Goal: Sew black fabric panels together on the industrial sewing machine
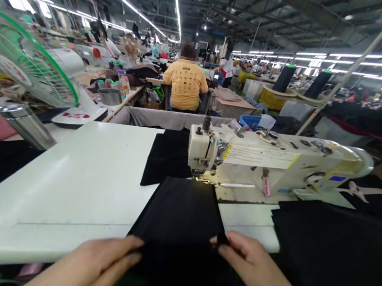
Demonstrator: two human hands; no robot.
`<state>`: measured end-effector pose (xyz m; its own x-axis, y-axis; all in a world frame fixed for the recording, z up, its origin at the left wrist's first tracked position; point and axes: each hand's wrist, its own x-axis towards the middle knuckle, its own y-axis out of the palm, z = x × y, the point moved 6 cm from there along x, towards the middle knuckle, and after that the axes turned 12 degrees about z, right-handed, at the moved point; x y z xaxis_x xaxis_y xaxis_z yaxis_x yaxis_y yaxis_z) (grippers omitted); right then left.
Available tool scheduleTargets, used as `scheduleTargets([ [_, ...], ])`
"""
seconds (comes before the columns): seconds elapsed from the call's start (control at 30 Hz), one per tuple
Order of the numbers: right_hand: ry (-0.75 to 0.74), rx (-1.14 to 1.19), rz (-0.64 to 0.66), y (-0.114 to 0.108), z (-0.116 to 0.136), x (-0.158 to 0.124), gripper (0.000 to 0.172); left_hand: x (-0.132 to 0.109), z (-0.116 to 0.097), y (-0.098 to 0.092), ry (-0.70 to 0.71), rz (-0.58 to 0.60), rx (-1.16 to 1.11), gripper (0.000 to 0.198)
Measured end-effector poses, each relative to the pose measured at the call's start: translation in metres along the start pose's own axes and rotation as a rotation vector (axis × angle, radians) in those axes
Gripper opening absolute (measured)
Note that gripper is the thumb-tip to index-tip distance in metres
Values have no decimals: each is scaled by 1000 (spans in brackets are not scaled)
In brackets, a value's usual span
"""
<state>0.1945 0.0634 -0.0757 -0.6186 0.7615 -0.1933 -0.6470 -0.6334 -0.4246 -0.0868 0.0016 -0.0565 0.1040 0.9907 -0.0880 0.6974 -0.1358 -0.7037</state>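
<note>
A black fabric piece (181, 215) runs from the near table edge up to the needle area of a white sewing machine (249, 148). My left hand (100, 260) grips the fabric's left edge, fingertips closed on it. At the right edge, my right hand (244, 258) pinches the same fabric between thumb and fingers, with a bit of the edge folded up. Behind and left of the needle lies another folded black fabric piece (166, 156) on the white table (97, 171). The fabric's lower part hangs toward me in shadow.
A stack of black fabric (337, 257) lies at the right. Pink-handled snips (265, 183) rest against the machine. At left stand a steel flask (26, 124) and a green-rimmed fan (32, 56). A person in a yellow shirt (186, 83) sits ahead, facing away. Black thread cones (284, 78) stand behind.
</note>
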Motion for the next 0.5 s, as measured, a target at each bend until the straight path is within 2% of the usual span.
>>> scheduleTargets([
  [0.03, 10, -58, -107, -3, -6, 15, 26, 21, 0, 1, -10, 100, 88, 26],
  [0.07, 18, -120, -221, -7, -13, 30, 27, 43, 2, 0, -33, 140, 177, 28],
  [0.17, 22, -244, -490, -19, -29, 64, 20, 103, 9, -4, -91, 25, 377, 27],
  [0.27, 18, -275, -599, -27, -40, 88, 7, 144, 18, 9, -76, -15, 364, 11],
  [0.33, 20, -272, -625, -30, -46, 97, 7, 156, 23, 18, -59, -14, 312, 3],
  [0.37, 18, -263, -628, -30, -47, 100, 8, 159, 25, 21, -47, -15, 281, 6],
  [0.5, -44, -173, -616, -27, -48, 101, 5, 152, 22, 21, 23, -64, 118, 17],
])
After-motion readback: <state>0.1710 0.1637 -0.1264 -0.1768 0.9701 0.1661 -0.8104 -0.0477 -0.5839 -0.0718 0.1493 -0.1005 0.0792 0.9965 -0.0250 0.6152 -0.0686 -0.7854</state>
